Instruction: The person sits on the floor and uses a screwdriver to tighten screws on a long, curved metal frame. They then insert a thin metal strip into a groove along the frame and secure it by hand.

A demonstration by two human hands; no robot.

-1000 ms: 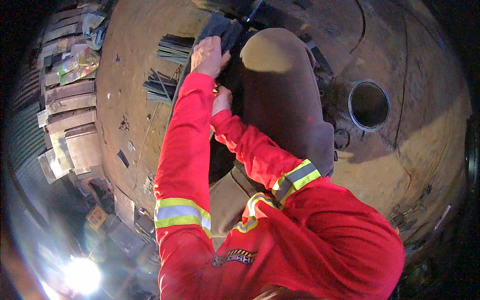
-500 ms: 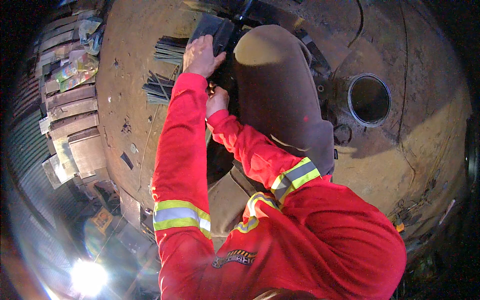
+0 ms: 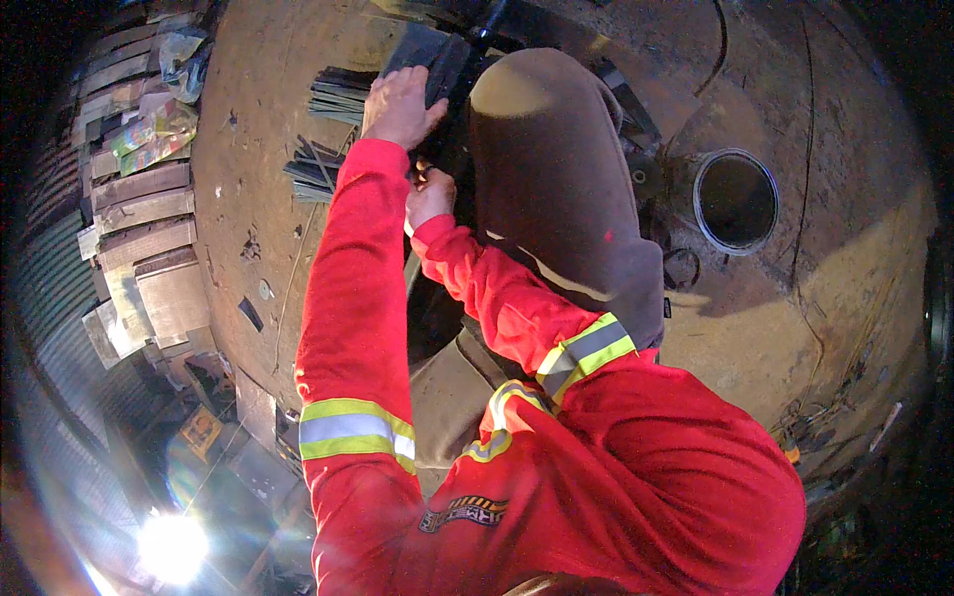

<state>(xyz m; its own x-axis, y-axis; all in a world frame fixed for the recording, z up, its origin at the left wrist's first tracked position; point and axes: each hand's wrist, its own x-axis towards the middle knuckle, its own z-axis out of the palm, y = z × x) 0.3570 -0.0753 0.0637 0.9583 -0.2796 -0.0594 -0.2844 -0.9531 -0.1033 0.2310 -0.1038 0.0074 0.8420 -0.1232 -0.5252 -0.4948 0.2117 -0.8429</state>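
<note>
My left hand (image 3: 399, 107) lies across the near end of a dark flat metal piece (image 3: 429, 55), fingers bent at its left side and thumb stretched along the right. Just below it and partly behind my left sleeve, my right hand (image 3: 430, 196) is closed in a pinch. What its fingers hold is hidden in shadow. Beside my left hand are two piles of thin dark metal strips, an upper pile (image 3: 343, 96) and a lower pile (image 3: 312, 171) with some strips lying askew. My bent knee (image 3: 547, 129) in brown trousers is close to the right of both hands.
A short open pipe piece (image 3: 696, 214) stands right of my leg on the rusty metal surface (image 3: 263, 169). A small ring (image 3: 682, 266) lies near it. Stacked flat plates (image 3: 149, 233) line the left side, with plastic bags (image 3: 182, 65). A bright lamp (image 3: 172, 548) shines at lower left.
Both hands keep nearly the same place and grip. My left forearm has shifted very slightly left, and the view has moved a little.
</note>
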